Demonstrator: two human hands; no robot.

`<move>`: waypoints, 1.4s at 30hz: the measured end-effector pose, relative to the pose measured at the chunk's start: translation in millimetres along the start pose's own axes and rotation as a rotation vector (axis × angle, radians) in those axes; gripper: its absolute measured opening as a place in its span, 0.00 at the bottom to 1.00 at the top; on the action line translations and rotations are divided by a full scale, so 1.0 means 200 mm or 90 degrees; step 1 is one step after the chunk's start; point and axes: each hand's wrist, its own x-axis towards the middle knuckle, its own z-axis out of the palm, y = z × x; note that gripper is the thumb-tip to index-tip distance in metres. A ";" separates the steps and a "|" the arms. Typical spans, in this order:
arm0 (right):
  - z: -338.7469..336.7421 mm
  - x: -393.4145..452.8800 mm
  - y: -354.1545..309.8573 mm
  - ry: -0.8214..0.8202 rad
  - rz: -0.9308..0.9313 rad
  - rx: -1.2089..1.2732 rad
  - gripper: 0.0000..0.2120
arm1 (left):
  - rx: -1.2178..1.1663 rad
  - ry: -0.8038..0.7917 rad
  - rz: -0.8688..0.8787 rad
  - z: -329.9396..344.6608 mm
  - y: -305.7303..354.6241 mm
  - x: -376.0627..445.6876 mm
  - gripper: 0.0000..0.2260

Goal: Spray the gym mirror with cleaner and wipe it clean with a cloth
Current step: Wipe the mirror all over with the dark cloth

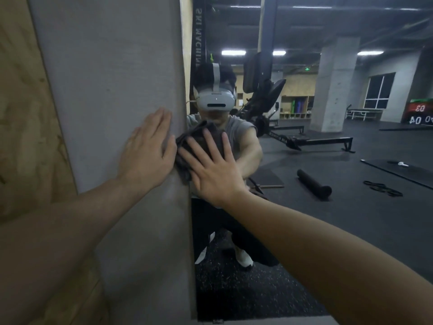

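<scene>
Wiping stage, at the mirror's left edge.
Your right hand [212, 170] pressed the cloth [199, 141] flat on the mirror [328, 219], fingers spread; left hand [146, 151] lay spread on the grey pillar [112, 78]. No sprayer in view; most glass left. Foam roller [314, 184] reflected behind.

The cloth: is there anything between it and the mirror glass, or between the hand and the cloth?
Nothing visible. The right hand lies flat with straight fingers directly on the dark cloth, pressing it against the mirror beside the grey pillar. The left hand rests flat on that pillar, apart from the glass.
</scene>
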 end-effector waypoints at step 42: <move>0.21 -0.52 -0.14 0.012 -0.084 0.048 0.28 | 0.024 -0.096 -0.016 0.23 0.08 -0.53 0.31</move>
